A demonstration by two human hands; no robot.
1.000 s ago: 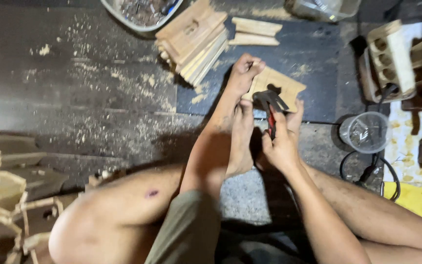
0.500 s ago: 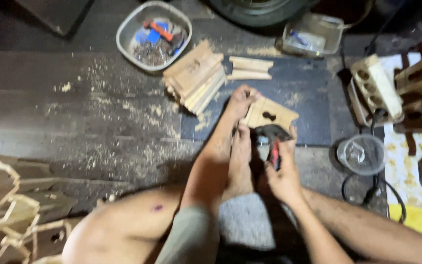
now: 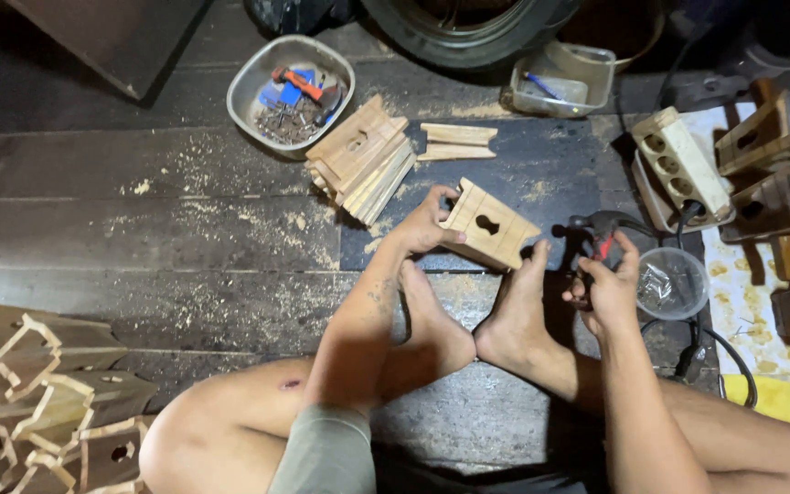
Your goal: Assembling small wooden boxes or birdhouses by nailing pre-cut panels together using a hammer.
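Shifted apart since the earlier frame, the hands are now separated — the left hand (image 3: 422,229) is closed on the wooden piece (image 3: 489,224) on the floor, the right hand (image 3: 607,288) wrapped around the power tool (image 3: 596,233) beside it.

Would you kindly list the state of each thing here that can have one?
Wooden panel: lying flat, gripped by left hand.
Power tool: held off the floor in right hand.
Metal bowl: holding screws.
Clear container: open.
Wood stack: fanned out.
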